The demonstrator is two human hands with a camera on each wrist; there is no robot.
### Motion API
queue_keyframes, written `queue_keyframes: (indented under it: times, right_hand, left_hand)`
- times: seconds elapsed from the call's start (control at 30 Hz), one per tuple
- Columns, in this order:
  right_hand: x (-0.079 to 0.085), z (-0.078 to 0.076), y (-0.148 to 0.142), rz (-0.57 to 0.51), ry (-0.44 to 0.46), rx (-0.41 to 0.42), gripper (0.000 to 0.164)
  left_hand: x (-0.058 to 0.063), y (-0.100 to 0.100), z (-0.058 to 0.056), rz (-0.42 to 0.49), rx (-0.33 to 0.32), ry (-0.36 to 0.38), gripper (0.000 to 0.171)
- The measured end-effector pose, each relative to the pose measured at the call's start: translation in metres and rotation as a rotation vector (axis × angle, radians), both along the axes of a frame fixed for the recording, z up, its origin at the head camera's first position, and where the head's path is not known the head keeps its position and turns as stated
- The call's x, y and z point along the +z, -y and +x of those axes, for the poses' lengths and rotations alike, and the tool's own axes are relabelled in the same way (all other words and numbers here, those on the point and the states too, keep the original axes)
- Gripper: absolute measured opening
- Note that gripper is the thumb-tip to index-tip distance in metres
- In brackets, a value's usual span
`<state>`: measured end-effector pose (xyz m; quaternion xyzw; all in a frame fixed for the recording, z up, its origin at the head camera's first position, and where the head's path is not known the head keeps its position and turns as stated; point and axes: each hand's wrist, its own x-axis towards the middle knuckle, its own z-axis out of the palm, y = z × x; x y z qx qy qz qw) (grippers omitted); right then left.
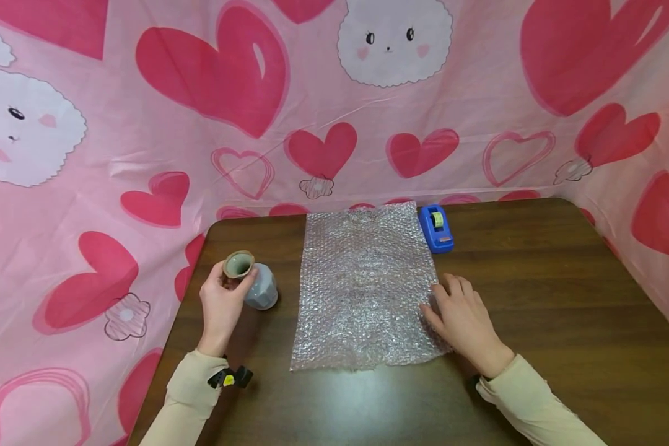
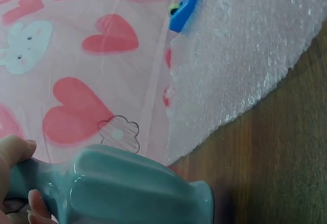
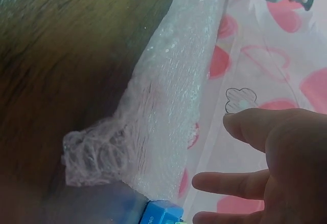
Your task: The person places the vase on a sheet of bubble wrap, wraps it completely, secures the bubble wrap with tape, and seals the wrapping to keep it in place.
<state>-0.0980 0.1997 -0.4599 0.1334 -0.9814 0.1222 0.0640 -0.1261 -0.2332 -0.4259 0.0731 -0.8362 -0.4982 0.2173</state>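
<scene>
Desk (image 1: pixel 541 272): dark wood-grain surface. Bubble-wrap sheet (image 1: pixel 368 285): spread out on the desk — near edge slightly uneven. Right grip (image 1: pixel 468 319): at the sheet's right edge, fingers apart; contact cannot be determined. Left grip (image 1: pixel 221 306): left of the sheet, pinching the neck of the glazed vase (image 1: pixel 263 290), also left of the sheet. Blue tape dispenser (image 1: pixel 438 238): just beside the sheet — far right corner.

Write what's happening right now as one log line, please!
left hand: holds vase by neck | right hand: near right edge of bubble wrap | tape dispenser: on table, beside bubble wrap
</scene>
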Motion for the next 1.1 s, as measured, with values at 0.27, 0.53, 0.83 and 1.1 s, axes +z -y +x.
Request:
queue_keyframes:
  times: [0.27, 0.53, 0.83, 1.1]
  right_hand:
    - [0.002, 0.0, 0.0, -0.007, 0.007, -0.009, 0.044]
    - [0.002, 0.002, -0.001, -0.005, 0.016, -0.017, 0.045]
    - [0.0, 0.003, -0.003, 0.005, 0.023, -0.022, 0.049]
    - [0.001, 0.003, -0.004, 0.0, 0.03, -0.034, 0.048]
  left_hand:
    - [0.006, -0.007, 0.002, 0.024, -0.036, -0.023, 0.044]
    - [0.009, -0.014, 0.002, 0.038, -0.065, -0.009, 0.043]
    - [0.01, -0.024, -0.002, 0.02, -0.094, -0.042, 0.044]
    - [0.011, -0.037, -0.006, 0.041, -0.146, -0.06, 0.042]
